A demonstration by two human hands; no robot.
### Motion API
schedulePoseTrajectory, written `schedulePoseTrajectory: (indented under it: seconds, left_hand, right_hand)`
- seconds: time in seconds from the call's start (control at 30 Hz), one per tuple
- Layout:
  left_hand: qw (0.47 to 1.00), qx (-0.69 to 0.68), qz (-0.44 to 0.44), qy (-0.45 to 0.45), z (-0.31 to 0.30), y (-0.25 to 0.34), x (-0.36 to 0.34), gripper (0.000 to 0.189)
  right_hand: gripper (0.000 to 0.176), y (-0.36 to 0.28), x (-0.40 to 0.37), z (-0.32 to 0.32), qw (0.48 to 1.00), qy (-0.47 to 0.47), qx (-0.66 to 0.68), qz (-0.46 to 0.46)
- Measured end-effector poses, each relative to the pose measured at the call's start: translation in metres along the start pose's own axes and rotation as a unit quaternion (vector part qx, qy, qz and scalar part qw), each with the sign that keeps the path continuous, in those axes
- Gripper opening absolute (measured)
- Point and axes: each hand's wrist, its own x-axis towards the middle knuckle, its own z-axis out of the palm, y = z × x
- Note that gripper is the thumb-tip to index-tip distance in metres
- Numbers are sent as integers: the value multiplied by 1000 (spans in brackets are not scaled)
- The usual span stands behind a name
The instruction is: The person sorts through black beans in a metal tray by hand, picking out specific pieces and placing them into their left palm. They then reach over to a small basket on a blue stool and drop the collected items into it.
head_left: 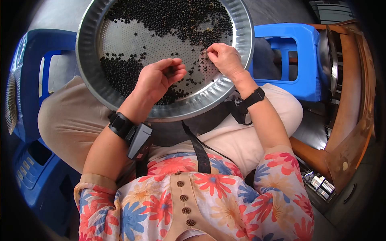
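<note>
A round metal sieve pan (89,60) with a perforated bottom and fluted wall rests over my lap. Black beans (161,16) lie thick along its far side, with bits of pale straw-like debris among them at the right. Another heap of black beans (120,76) fills the near left. My left hand (161,78) is over the near middle, palm turned up and fingers curled closed around a dark hollow. Toward the right wall, my right hand (227,60) pinches thumb and fingertips together just above scattered beans. What lies inside either grasp I cannot make out.
Blue plastic stools (287,94) stand at the right and left (30,80) of the pan. A curved wooden chair frame (345,116) is at far right. Dark bands with small devices (140,140) sit on both wrists, and a black strap (197,150) hangs below the pan.
</note>
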Motion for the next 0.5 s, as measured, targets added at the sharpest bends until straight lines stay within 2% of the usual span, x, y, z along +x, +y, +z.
schedulePoseTrajectory:
  seconds: [0.27, 0.33, 0.5]
  left_hand:
    - [1000, -1, -2, -3, -1, -1, 1, 23]
    - [1000, -1, 1, -2, 0, 0, 0, 23]
    - [1000, -2, 6, 0, -1, 2, -1, 23]
  right_hand:
    - [12, -6, 9, 5, 995, 19, -87, -36]
    - [13, -6, 11, 0, 998, -19, -53, 25]
    - [13, 5, 8, -13, 999, -32, 6, 26]
